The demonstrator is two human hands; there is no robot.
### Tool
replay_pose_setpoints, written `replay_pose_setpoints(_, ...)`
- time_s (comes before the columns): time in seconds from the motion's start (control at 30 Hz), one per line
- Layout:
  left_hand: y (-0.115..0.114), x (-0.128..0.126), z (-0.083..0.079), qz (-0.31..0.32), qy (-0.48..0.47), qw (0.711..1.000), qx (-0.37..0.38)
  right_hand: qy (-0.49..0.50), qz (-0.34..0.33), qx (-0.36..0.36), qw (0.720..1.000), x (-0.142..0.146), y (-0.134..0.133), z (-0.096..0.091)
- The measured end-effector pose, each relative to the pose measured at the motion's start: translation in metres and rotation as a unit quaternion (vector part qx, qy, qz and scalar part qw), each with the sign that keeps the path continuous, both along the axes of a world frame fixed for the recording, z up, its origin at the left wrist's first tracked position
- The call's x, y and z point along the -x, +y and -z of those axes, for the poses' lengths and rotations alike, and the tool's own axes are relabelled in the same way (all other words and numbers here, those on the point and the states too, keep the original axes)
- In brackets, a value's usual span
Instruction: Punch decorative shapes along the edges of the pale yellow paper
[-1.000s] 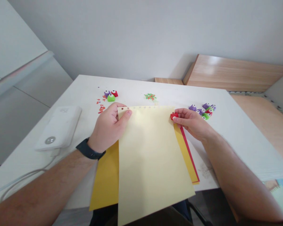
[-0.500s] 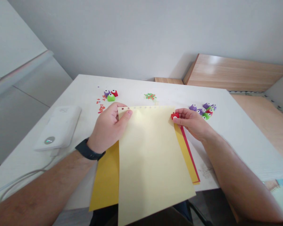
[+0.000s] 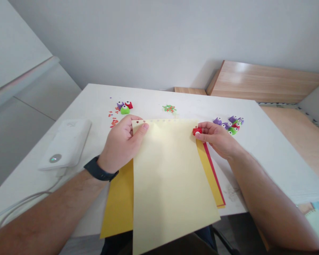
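Hardly any shift of sheet or hands was noted from the earlier frame. By the left hand [image 3: 123, 136], the cream sheet [image 3: 170, 177] was pinched at its upper left corner, long axis near-to-far, lower end extended past the table [image 3: 271, 159]. By the right hand [image 3: 215, 137], held apart, a red punch [image 3: 196, 131] was gripped at the upper right corner.
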State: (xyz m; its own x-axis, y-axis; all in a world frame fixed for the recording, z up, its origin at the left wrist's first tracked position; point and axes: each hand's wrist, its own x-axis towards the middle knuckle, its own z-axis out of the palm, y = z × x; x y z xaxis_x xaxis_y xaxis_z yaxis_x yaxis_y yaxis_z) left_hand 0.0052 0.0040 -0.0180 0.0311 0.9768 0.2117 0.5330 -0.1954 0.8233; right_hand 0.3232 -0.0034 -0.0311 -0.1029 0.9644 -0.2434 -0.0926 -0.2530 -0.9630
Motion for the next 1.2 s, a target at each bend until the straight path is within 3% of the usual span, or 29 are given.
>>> replay_pose_setpoints(1.2,-0.0007,0.0023,0.0038,0.006,0.007,1.000,-0.005,-0.005,0.001,-0.012,1.000,0.0016,0.0005,0.0020)
